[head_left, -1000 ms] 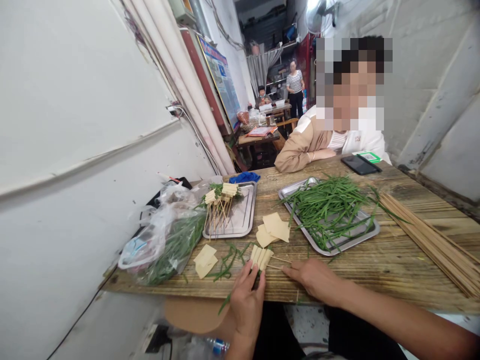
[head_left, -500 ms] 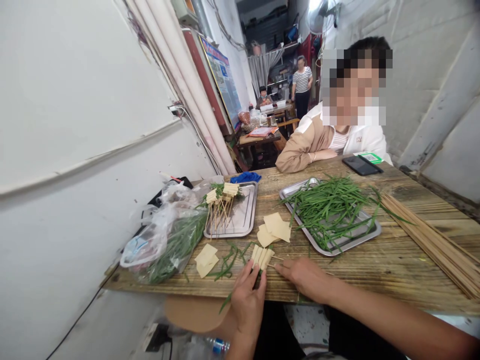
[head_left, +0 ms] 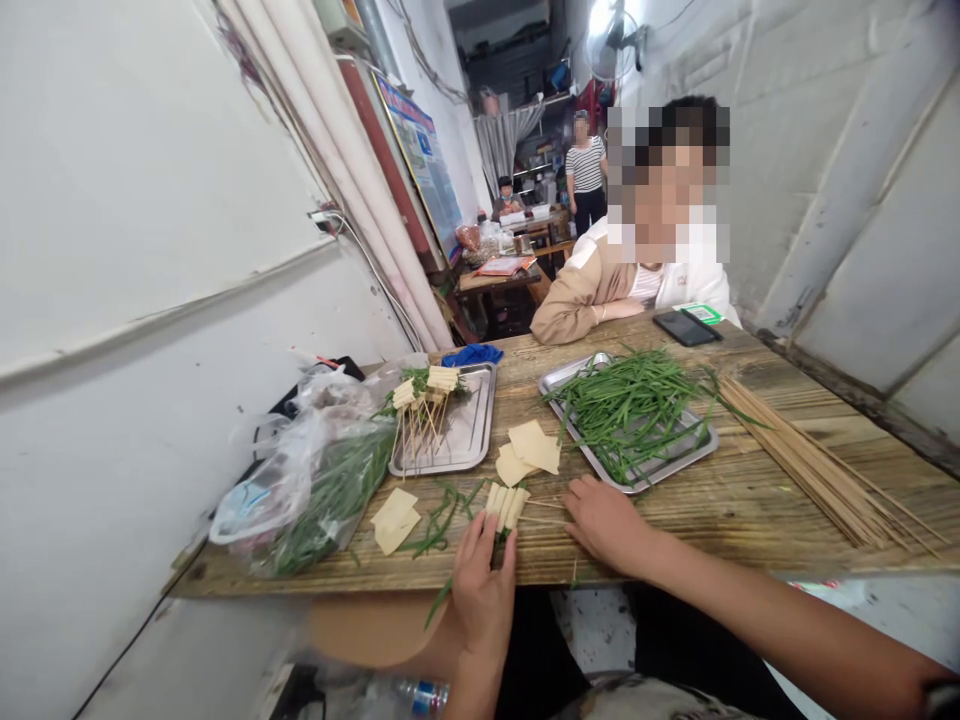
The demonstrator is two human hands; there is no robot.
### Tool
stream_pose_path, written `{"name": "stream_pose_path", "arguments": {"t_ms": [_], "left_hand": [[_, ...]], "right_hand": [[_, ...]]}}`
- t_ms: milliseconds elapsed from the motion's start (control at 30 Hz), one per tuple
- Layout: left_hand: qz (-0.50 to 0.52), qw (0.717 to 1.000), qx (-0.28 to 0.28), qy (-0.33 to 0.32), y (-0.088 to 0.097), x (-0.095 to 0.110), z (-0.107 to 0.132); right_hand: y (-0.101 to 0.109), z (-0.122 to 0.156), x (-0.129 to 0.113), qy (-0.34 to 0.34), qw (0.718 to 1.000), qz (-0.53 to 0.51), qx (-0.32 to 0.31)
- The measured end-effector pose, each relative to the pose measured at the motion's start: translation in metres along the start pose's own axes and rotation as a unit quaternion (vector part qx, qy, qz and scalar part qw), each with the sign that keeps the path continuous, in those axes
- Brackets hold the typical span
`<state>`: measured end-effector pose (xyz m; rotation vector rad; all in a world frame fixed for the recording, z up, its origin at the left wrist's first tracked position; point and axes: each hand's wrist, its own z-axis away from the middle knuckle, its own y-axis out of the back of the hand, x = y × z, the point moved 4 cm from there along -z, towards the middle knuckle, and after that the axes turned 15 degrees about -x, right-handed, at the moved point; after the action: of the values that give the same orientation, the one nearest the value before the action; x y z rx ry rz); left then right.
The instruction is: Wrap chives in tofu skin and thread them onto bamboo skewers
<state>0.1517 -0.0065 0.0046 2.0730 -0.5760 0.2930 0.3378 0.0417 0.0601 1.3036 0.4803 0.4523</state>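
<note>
Pinning pale tofu-skin rolls under flat left hand; grip of right hand unclear. Finished skewers on rectangular steel tray; green chive heap left.

Rough wooden table, shiny metal tray

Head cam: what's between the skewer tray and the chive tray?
In the head view, a few loose pale tofu-skin squares lie on the wooden table between the skewer tray and the chive tray.
</note>
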Motion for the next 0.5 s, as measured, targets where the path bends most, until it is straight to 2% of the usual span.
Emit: {"name": "stream_pose_path", "arguments": {"t_ms": [133,267,400,500], "left_hand": [[0.004,1.000,0.004,-0.004,0.004,0.001,0.001],[0.038,0.999,0.022,0.022,0.016,-0.004,0.007],[0.127,0.980,0.021,0.150,0.035,-0.020,0.013],[0.239,0.941,0.000,0.242,0.043,-0.024,0.011]], "right_hand": [[-0.009,-0.003,0.001,-0.042,0.999,-0.003,-0.030],[-0.012,0.001,0.005,-0.076,0.990,-0.086,-0.080],[-0.003,0.013,0.004,-0.003,0.980,-0.201,-0.006],[0.001,0.020,0.001,0.039,0.956,-0.289,0.040]]}}
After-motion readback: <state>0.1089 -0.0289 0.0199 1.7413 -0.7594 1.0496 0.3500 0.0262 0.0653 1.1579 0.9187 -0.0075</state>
